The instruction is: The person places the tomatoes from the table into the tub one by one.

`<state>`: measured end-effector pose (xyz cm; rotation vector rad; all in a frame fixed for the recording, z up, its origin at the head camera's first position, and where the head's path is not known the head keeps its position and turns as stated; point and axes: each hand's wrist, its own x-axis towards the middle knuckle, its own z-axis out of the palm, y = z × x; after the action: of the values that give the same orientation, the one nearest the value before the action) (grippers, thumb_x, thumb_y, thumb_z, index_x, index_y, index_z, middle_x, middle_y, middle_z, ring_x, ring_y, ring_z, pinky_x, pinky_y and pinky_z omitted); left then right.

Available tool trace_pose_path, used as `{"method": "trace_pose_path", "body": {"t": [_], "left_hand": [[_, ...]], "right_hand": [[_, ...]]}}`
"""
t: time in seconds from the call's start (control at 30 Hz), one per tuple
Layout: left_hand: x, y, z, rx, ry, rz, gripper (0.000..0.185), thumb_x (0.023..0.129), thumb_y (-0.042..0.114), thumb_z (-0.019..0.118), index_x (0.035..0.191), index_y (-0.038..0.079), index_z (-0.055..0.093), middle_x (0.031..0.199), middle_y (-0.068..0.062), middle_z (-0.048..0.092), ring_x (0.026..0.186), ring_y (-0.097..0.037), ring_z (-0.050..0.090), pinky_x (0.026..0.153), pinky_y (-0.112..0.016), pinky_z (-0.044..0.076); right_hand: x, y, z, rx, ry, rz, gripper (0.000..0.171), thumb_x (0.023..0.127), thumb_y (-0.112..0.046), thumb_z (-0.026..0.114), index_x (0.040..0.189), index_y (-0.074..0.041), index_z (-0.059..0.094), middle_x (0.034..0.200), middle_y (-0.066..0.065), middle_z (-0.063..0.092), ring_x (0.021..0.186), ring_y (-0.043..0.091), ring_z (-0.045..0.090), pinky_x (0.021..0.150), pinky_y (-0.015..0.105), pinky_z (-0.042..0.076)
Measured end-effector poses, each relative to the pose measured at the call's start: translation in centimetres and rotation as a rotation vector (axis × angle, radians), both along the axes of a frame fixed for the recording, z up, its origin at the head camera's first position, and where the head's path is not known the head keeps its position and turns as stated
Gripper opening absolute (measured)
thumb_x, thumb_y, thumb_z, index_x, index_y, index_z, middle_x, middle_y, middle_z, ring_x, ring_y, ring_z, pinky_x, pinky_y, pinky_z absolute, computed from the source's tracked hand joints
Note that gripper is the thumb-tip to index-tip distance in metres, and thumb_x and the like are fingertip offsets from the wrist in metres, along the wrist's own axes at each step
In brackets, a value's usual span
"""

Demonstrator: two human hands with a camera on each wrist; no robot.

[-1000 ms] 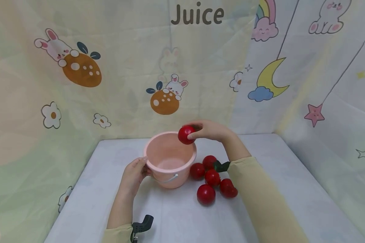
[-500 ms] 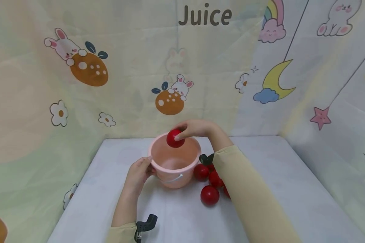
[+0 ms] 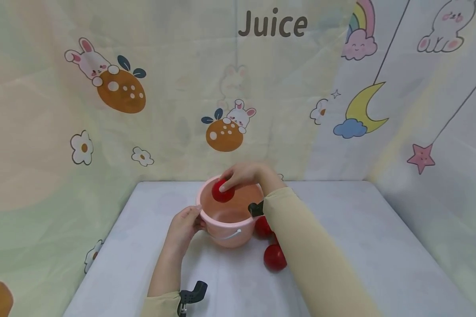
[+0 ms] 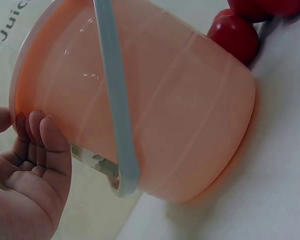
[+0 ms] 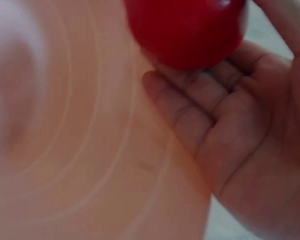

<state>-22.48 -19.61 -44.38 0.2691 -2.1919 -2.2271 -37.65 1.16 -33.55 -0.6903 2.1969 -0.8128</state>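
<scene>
A pink bucket [image 3: 212, 225] with a white handle [image 3: 230, 234] stands mid-table. My left hand [image 3: 193, 219] holds it at its left rim; in the left wrist view the left hand [image 4: 27, 131] has its fingers against the bucket [image 4: 180, 110] wall and its thumb by the rim. My right hand [image 3: 228, 184] reaches over the bucket mouth and pinches a red toy fruit [image 3: 221, 193] just inside the rim. The right wrist view shows that red fruit [image 5: 187, 30] against the right hand's fingers [image 5: 190, 107], above the bucket's inside [image 5: 65, 150].
More red fruits lie on the table right of the bucket, partly hidden by my right sleeve: one [image 3: 275, 257] in front and another [image 3: 262, 226] by the bucket wall. Printed cloth walls [image 3: 103, 110] close in the white table [image 3: 361, 237] at the back and sides.
My right hand carried the red fruit leftward and down, from above the bucket's right rim to inside its mouth. The left hand stayed on the bucket.
</scene>
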Motion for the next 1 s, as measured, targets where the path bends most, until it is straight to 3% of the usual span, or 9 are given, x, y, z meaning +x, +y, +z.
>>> {"method": "trace_pose_path", "body": {"t": [0.3,0.6,0.8,1.0], "left_hand": [[-0.1,-0.2,-0.2,-0.029,-0.022,0.007,0.049,0.096,0.049,0.058,0.115,0.004,0.066,0.097,-0.011,0.065,0.092,-0.026,0.063,0.085,-0.029,0.057],[0.0,0.2,0.1,-0.037,0.001,-0.003,0.045,0.097,0.046,0.058,0.112,0.004,0.067,0.096,-0.010,0.066,0.089,-0.025,0.064,0.085,-0.029,0.058],[-0.1,0.5,0.4,-0.039,0.003,-0.003,0.042,0.097,0.046,0.058,0.109,0.006,0.068,0.095,-0.010,0.067,0.090,-0.024,0.065,0.087,-0.031,0.058],[0.0,0.3,0.4,-0.034,0.003,0.004,0.043,0.097,0.046,0.058,0.109,0.005,0.068,0.092,-0.008,0.067,0.087,-0.023,0.065,0.086,-0.030,0.058]], "right_hand": [[-0.4,-1.4,-1.9,0.022,-0.110,-0.060,0.053,0.077,-0.039,0.084,0.122,-0.020,0.064,0.120,0.000,0.065,0.117,0.024,0.058,0.101,0.045,0.052],[0.4,-2.7,-3.1,0.015,-0.289,-0.048,0.044,0.084,-0.023,0.079,0.123,-0.016,0.061,0.123,0.005,0.064,0.119,0.026,0.056,0.100,0.042,0.053],[0.4,-3.1,-4.0,0.085,-0.287,-0.081,0.041,0.082,-0.023,0.080,0.119,-0.016,0.065,0.122,0.005,0.064,0.118,0.027,0.056,0.100,0.041,0.053],[0.5,-3.4,-4.0,0.085,-0.304,-0.099,0.040,0.083,-0.021,0.080,0.119,-0.014,0.065,0.123,0.006,0.063,0.119,0.027,0.054,0.100,0.041,0.053]]}}
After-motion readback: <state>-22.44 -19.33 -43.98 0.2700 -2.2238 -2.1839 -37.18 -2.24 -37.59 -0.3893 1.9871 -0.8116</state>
